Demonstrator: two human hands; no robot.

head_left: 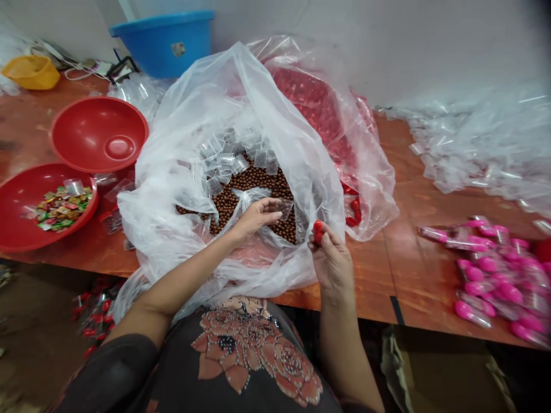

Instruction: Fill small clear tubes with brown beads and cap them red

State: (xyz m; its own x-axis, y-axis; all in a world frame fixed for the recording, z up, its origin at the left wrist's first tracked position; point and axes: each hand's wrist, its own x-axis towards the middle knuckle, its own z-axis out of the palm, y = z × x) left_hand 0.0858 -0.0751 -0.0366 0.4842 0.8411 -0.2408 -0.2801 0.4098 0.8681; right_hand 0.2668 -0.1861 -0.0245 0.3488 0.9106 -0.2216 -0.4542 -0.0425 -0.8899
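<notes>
My left hand (261, 215) is over the open plastic bag (167, 166), its fingers closed on a small clear container (284, 209). Beneath it lie many small brown balls (275, 186), with a heap of clear containers (224, 163) at their back edge. My right hand (332, 255), at the bag's right edge, pinches a red cap (317, 231) between thumb and fingers. Behind it stands another clear bag (379, 183) with red pieces inside.
Two red bowls (77, 129) are at the left, the nearer (12, 215) holding wrapped pieces. A blue tub (166, 43) and yellow basket (38, 71) stand behind. Pink-capped tubes (486, 264) and a clear plastic pile (473, 149) cover the right of the table (387, 252).
</notes>
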